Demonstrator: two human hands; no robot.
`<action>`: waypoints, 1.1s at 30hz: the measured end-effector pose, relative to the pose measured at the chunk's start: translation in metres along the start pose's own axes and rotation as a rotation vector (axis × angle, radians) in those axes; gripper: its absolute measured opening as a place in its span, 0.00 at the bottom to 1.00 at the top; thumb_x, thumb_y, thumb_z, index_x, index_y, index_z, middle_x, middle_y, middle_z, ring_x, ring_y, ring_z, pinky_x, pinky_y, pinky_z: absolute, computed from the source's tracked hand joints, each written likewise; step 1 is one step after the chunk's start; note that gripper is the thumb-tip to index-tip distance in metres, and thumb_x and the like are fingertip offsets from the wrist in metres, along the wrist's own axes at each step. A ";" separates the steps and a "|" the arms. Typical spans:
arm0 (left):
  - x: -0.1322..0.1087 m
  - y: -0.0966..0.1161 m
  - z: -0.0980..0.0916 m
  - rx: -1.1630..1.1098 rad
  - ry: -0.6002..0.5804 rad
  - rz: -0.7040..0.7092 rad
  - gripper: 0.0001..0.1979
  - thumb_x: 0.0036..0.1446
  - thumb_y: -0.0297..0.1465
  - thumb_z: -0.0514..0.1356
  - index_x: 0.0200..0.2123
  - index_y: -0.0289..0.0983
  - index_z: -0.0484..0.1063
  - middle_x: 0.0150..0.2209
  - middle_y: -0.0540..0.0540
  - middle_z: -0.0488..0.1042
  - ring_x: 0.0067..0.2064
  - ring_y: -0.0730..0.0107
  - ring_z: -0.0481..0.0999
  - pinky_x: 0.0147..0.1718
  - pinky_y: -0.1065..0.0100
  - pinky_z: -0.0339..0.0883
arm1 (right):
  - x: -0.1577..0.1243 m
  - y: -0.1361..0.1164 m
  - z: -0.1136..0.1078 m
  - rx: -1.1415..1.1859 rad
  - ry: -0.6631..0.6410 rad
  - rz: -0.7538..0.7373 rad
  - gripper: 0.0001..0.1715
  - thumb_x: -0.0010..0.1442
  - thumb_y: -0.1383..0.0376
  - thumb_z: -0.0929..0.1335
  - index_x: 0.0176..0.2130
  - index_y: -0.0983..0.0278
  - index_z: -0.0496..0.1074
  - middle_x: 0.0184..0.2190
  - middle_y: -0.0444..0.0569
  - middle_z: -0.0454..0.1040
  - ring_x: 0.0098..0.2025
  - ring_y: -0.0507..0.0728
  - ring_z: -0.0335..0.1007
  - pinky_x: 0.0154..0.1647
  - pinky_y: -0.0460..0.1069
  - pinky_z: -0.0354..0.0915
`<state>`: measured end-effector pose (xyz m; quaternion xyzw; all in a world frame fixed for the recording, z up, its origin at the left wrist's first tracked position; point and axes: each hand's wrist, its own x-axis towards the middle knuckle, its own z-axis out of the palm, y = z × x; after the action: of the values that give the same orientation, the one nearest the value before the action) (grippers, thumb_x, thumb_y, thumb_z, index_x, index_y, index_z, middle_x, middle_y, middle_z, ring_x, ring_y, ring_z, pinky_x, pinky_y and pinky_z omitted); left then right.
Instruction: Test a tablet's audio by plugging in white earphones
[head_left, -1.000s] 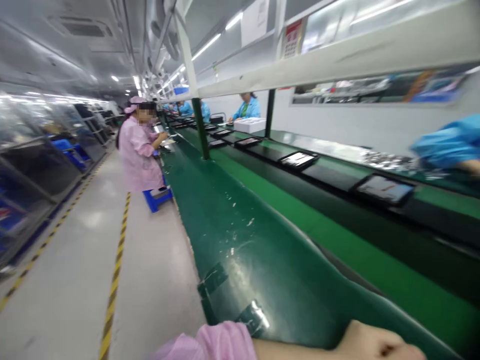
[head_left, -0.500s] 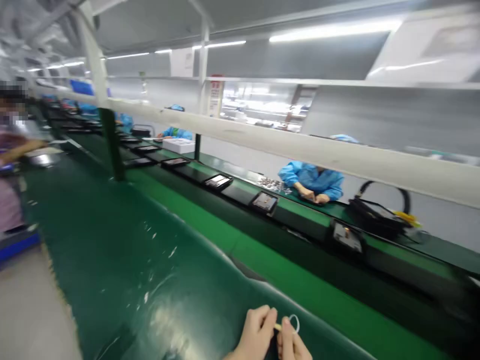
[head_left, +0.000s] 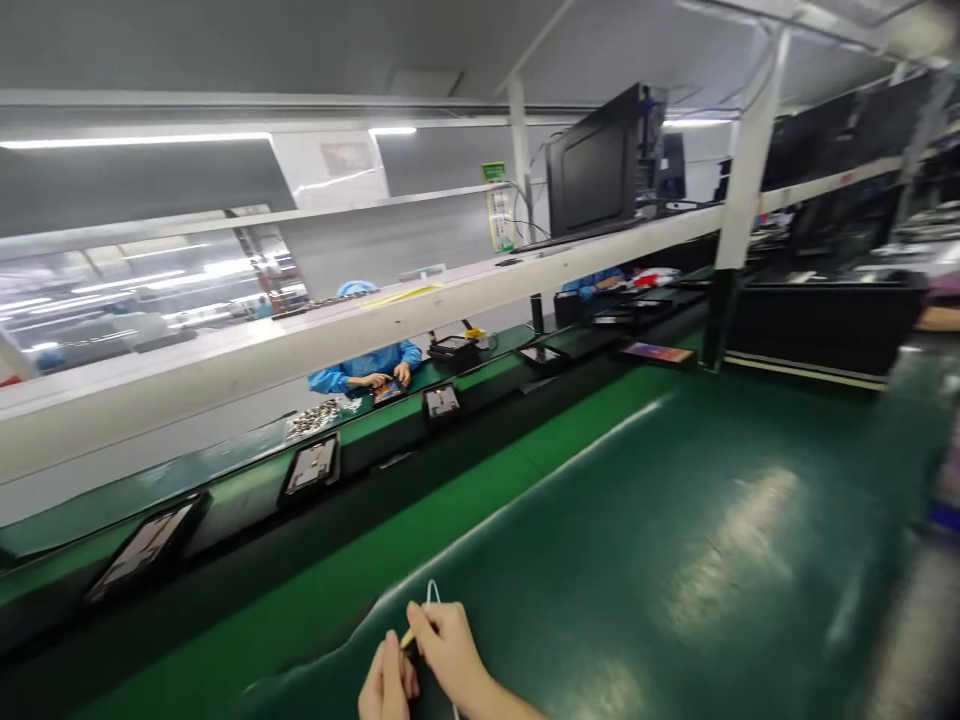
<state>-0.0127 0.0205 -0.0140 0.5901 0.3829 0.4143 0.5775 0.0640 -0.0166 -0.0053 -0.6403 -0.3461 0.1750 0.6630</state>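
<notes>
Hands [head_left: 420, 660] shifted left, pinching white cord [head_left: 431, 595] at green belt's edge [head_left: 480, 535], room rightward

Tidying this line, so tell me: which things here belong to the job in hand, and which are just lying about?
Job in hand: left hand, right hand, yellow stick, white cord.

Just lying about: green belt, framed screen, pile of metal parts, black monitor.

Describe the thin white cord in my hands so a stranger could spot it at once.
Over the wide green belt, at the bottom of the view, the left hand and right hand come together. From between them a thin white cord rises, and a small yellow tip right beside it sets it apart.
</notes>
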 end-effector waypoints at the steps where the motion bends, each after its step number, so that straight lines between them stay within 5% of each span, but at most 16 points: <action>1: -0.001 0.004 -0.002 0.035 -0.011 0.019 0.35 0.40 0.67 0.56 0.12 0.41 0.55 0.14 0.53 0.54 0.18 0.71 0.57 0.20 0.68 0.56 | -0.001 -0.002 0.000 -0.006 0.001 0.005 0.40 0.60 0.35 0.53 0.15 0.61 0.54 0.12 0.42 0.52 0.17 0.51 0.49 0.20 0.47 0.48; 8: -0.008 0.028 -0.011 0.373 -0.060 0.193 0.34 0.49 0.64 0.48 0.13 0.41 0.55 0.14 0.52 0.57 0.19 0.70 0.58 0.20 0.67 0.56 | 0.000 -0.009 -0.002 -0.088 0.001 0.063 0.33 0.65 0.55 0.62 0.13 0.63 0.56 0.11 0.39 0.53 0.18 0.50 0.51 0.21 0.45 0.47; 13: -0.015 0.032 -0.011 0.470 -0.082 0.192 0.30 0.52 0.58 0.48 0.14 0.41 0.56 0.13 0.51 0.58 0.19 0.70 0.59 0.20 0.68 0.55 | -0.005 -0.021 -0.008 -0.194 -0.010 0.086 0.31 0.66 0.67 0.65 0.13 0.65 0.59 0.11 0.38 0.52 0.20 0.49 0.54 0.23 0.45 0.48; 23: -0.015 0.032 -0.014 0.619 -0.096 0.218 0.24 0.64 0.43 0.51 0.17 0.38 0.60 0.15 0.55 0.59 0.20 0.74 0.61 0.24 0.71 0.56 | -0.013 -0.036 -0.013 -0.473 -0.093 0.095 0.21 0.70 0.67 0.64 0.24 0.66 0.69 0.22 0.41 0.70 0.27 0.52 0.68 0.35 0.47 0.62; 33: -0.011 0.028 -0.015 0.822 -0.094 0.277 0.16 0.65 0.38 0.56 0.29 0.33 0.68 0.25 0.53 0.67 0.25 0.77 0.68 0.28 0.70 0.67 | -0.017 -0.044 -0.016 -0.669 -0.119 0.156 0.16 0.72 0.64 0.63 0.34 0.67 0.74 0.31 0.46 0.76 0.36 0.55 0.73 0.44 0.52 0.67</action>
<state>-0.0314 0.0142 0.0129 0.8350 0.4066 0.2736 0.2503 0.0533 -0.0448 0.0341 -0.8354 -0.3724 0.1391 0.3796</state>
